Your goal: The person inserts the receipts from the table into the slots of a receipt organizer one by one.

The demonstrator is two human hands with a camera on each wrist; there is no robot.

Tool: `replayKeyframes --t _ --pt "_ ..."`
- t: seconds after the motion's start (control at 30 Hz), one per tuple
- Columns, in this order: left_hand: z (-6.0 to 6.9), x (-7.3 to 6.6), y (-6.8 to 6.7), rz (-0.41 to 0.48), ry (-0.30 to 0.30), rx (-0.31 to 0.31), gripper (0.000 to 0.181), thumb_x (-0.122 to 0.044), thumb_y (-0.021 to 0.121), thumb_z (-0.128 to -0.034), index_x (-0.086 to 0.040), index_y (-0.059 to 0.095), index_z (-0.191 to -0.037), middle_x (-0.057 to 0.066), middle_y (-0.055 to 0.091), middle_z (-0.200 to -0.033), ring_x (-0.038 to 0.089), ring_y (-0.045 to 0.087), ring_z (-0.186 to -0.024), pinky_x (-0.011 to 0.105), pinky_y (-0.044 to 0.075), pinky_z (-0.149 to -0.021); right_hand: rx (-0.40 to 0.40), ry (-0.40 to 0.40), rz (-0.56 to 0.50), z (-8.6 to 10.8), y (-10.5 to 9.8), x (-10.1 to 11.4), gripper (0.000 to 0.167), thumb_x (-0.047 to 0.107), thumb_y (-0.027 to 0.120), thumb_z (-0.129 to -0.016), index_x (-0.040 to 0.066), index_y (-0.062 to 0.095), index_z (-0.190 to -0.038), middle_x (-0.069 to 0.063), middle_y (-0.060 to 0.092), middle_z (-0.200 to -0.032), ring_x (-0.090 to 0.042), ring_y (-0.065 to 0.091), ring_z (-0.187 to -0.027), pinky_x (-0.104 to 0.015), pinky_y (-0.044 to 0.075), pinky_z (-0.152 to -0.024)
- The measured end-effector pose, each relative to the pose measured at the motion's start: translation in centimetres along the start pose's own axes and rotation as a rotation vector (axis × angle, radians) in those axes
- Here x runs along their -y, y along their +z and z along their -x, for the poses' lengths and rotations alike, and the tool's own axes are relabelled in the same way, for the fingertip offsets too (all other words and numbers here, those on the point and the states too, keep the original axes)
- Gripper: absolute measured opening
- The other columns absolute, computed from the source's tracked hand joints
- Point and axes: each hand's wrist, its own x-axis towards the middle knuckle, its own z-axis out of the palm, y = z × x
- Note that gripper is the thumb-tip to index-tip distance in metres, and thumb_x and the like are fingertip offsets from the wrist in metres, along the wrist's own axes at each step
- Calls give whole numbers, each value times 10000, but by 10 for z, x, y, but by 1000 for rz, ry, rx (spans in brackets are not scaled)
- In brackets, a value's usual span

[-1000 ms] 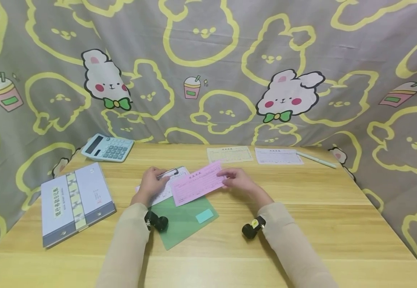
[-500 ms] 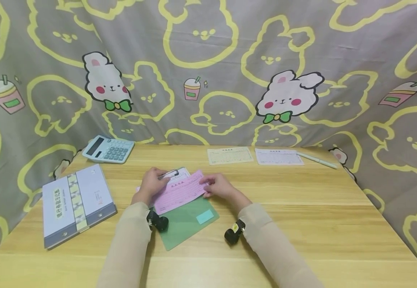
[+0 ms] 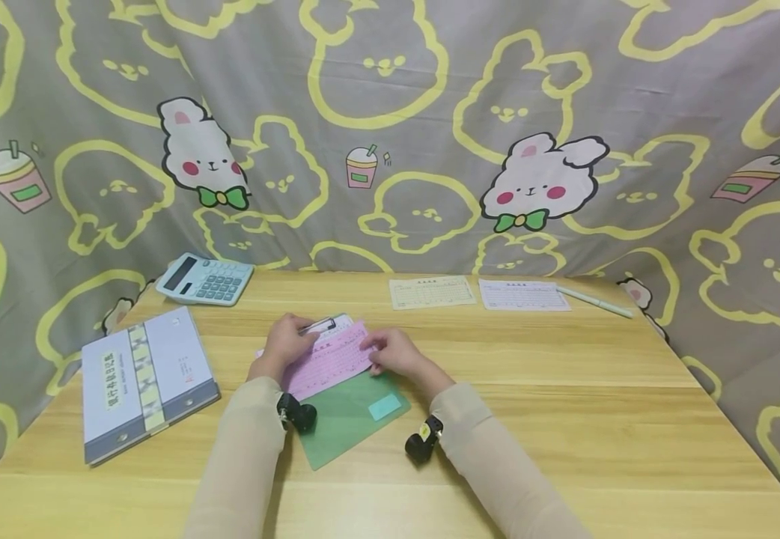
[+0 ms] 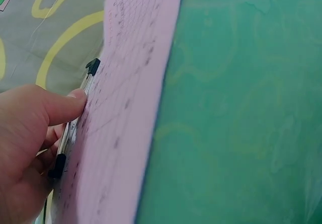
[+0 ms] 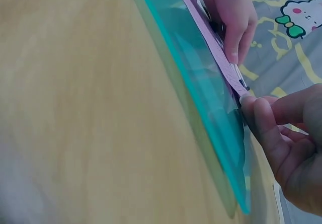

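A green clip folder with a turquoise label lies tilted in front of me, its metal clip along the far left edge. My left hand grips the folder at that clip. In the left wrist view the thumb is on the clip edge, with fingers curled beneath. A pink printed slip covers part of a white slip on the folder. Thumb and fingertips of my right hand pinch the pink slip's right end. Its left end is hidden behind the left hand.
A blue-grey account book lies at the left, with a light blue calculator behind it. Along the back of the wooden table are a yellow slip, a white slip and a pale pen. A patterned curtain hangs behind.
The right hand has brought the pink slip leftward and down over the white slip, towards the clip. My left hand has stayed at the clip.
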Motion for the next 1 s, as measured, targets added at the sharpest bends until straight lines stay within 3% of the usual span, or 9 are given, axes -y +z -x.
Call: replayKeyframes --t 0.27,0.43,0.57,0.77,1.0 --pt "3 0 4 40 -4 -53 329 -168 613 -775 -5 604 -1060 186 521 -1006 337 463 -941 449 327 -842 -59 81 -73 -3 11 3 223 -129 525 -757 -66 585 -962 -151 501 -731 -145 533 -473 -265 487 -497" --pt "6 3 8 43 29 -90 327 -158 603 -786 20 594 -1061 192 518 -1000 333 455 -945 443 324 -844 -102 80 -88 -5 15 0 210 -129 528 -751 -65 588 -942 -145 502 -723 -136 533 -474 -257 484 -492" --pt "7 6 12 44 48 -108 331 -161 586 -808 29 578 -1079 203 489 -1008 344 431 -959 449 316 -845 -115 43 -112 -5 17 -5 206 -121 532 -756 -64 585 -946 -117 482 -725 -124 544 -505 -250 487 -515" --pt "6 6 13 13 56 -107 338 -177 561 -834 19 558 -1110 201 472 -1027 347 414 -977 455 310 -854 -64 -35 -213 -1 14 -11 248 -129 537 -753 -97 551 -998 -157 505 -745 -152 569 -586 -269 494 -579" --pt "6 3 11 -66 70 -84 344 -179 543 -848 19 547 -1129 220 473 -1052 367 405 -1002 457 299 -875 -39 -101 -162 4 14 -11 266 -129 521 -761 -99 540 -1025 -133 564 -734 -140 566 -586 -253 487 -559"
